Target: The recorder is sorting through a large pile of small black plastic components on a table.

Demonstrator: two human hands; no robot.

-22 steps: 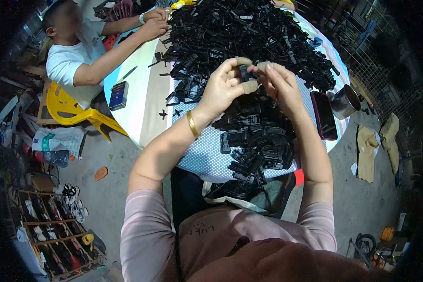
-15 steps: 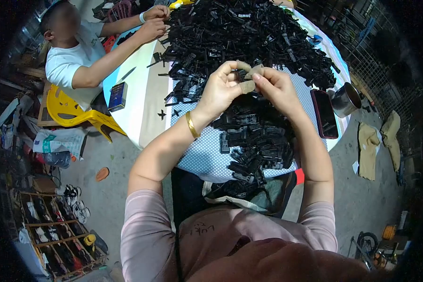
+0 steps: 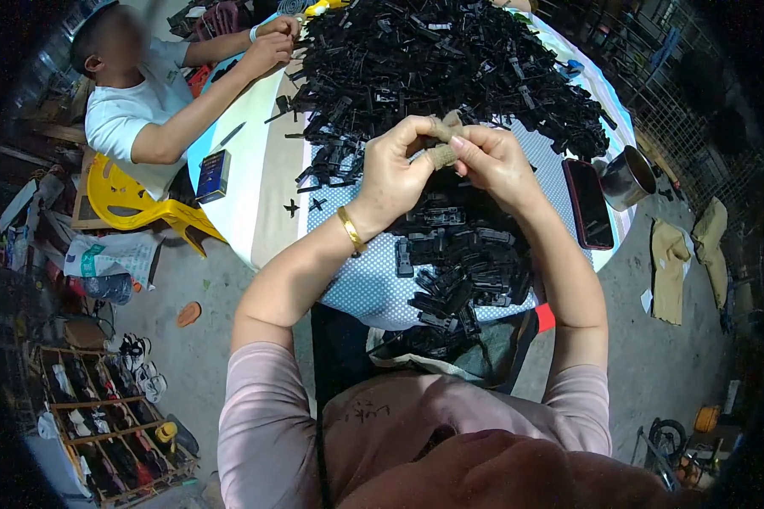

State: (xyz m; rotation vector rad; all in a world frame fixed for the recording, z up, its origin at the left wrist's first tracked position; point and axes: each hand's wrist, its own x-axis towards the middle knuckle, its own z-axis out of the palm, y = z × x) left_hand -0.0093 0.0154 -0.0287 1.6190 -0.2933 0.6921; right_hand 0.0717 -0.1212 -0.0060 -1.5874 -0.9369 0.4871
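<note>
Above the middle of the table, my left hand (image 3: 399, 165) and my right hand (image 3: 499, 165) meet at the fingertips in a pinch. Tan cloth-like wraps cover my left thumb and index finger, and tan material also shows at the right fingertips. Whatever lies between the fingers is too small or hidden to make out. Just below my hands lies a small pile of black plastic clip-like parts (image 3: 475, 263). Beyond them a large heap of similar black parts (image 3: 416, 64) covers the far side of the table. More black pieces rest in an open bag at my lap.
On the round table (image 3: 267, 182) are a dark blue box (image 3: 213, 176), a phone (image 3: 587, 204) and a metal cup (image 3: 626, 178). A co-worker (image 3: 136, 110) sits at the left on a yellow chair (image 3: 115, 199), hands at the heap's edge. A shoe rack (image 3: 110, 416) stands lower left.
My fingertips have shifted slightly against each other, the right fingers curling closer over the left ones. The co-worker's hands have moved slightly left. The piles look the same.
</note>
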